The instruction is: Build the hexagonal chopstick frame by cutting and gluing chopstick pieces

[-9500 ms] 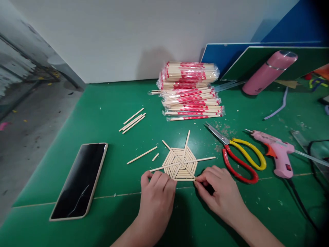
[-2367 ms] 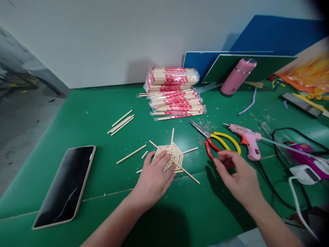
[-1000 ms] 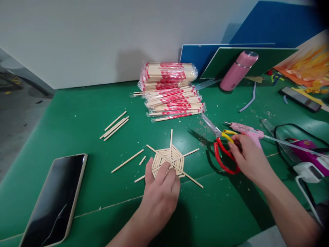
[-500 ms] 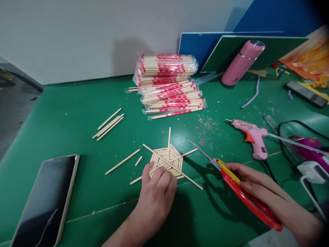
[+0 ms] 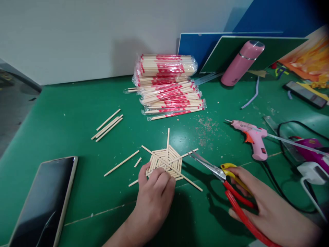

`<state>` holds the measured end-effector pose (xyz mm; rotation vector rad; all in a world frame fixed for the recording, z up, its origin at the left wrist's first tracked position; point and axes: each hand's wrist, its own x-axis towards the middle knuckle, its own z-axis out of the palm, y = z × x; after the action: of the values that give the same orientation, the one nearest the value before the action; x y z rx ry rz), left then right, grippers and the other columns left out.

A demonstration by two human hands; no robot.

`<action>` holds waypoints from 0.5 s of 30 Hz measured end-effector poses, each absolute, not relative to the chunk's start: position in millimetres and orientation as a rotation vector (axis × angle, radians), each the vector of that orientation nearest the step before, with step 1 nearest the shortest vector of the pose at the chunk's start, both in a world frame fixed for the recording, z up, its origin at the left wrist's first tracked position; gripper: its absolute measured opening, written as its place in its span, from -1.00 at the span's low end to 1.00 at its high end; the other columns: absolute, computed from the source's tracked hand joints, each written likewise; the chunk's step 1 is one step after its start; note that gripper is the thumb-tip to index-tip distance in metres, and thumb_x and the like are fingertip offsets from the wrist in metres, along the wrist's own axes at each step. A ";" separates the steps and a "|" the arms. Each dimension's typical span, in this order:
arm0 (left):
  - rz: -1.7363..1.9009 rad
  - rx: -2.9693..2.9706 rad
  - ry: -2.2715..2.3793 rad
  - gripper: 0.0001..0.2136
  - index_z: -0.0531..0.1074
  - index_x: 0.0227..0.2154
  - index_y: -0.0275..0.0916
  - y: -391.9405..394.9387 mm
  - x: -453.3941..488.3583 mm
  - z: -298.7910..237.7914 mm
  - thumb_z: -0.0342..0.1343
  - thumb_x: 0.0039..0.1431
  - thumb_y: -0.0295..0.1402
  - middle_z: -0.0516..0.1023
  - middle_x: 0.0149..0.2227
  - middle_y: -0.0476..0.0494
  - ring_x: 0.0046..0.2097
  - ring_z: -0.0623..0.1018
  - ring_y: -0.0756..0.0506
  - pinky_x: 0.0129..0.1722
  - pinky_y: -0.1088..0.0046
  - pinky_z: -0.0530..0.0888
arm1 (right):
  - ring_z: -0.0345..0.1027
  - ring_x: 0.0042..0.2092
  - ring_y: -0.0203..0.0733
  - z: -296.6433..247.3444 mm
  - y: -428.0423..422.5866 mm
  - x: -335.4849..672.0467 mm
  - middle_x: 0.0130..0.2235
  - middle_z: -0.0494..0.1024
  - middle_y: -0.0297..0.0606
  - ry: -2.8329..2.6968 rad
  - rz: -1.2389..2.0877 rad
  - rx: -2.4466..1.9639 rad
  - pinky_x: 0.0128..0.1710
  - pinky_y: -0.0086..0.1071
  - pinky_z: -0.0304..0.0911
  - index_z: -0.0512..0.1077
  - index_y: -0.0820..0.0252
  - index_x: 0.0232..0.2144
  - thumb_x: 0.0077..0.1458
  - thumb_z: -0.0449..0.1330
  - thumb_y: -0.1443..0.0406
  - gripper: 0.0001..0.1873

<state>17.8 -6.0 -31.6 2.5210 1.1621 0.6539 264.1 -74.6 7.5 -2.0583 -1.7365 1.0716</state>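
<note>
Flat on the green table lies a web-shaped piece made of wooden sticks [image 5: 177,168], with several spokes sticking out past its layered rings. My left hand [image 5: 155,195] is closed on its near left side, the fingertips hiding that part. In my right hand [image 5: 259,202] are scissors [image 5: 210,168] with red and yellow handles, thumb and fingers around the grips. Their blades point left, the tips at the piece's right-hand spoke; whether they touch it I cannot tell. Left of the piece are a short stick offcut [image 5: 137,162] and a longer loose stick [image 5: 121,163].
Several loose sticks [image 5: 109,127] lie farther left, beyond a phone [image 5: 43,202]. Packed chopsticks [image 5: 169,85] are piled at the back. On the right are a pink glue gun [image 5: 250,133] with its cord, a pink bottle [image 5: 241,65] and a white plug [image 5: 312,171].
My right hand has turned the scissors so the handles have spread and the blades show broadside, their tips now by the right spoke. My left hand stays on the stick web.
</note>
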 end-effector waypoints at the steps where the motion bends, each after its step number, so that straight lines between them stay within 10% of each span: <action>1: 0.660 2.516 1.161 -0.85 0.36 -0.49 -0.24 -5.9 17.7 -31.7 -0.09 0.08 -0.50 0.42 -0.48 0.00 -0.31 0.38 -0.05 0.00 0.09 0.08 | 0.40 -0.34 -0.23 7.4 -74.4 264.3 -0.26 0.44 -0.31 -1.739 1.123 -2.068 -0.40 -0.45 0.38 0.03 0.04 -0.01 -0.15 0.20 0.17 -0.34; 9: 0.659 2.494 1.180 -0.84 0.38 -0.49 -0.23 -5.8 17.0 -32.3 -0.08 0.08 -0.49 0.42 -0.48 0.00 -0.32 0.39 -0.05 -0.01 0.09 0.09 | 0.38 -0.36 -0.24 13.3 -86.7 265.2 -0.36 0.45 -0.32 -1.732 1.433 -2.119 -0.35 -0.46 0.32 0.20 0.09 -0.20 -0.01 0.08 0.15 -0.69; 15: 0.616 2.478 1.169 -0.85 0.37 -0.50 -0.22 -6.7 15.8 -33.6 -0.08 0.06 -0.50 0.42 -0.48 0.00 -0.32 0.37 -0.05 0.01 0.09 0.07 | 0.39 -0.49 -0.22 -43.6 -150.5 297.2 -0.44 0.51 -0.32 -1.751 1.328 -2.134 -0.56 -0.47 0.28 0.25 0.00 -0.09 -0.05 0.07 0.10 -0.58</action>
<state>15.8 -6.7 -33.6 2.4779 1.1687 0.6164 297.2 -150.5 -43.6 -2.1336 -1.7512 1.3276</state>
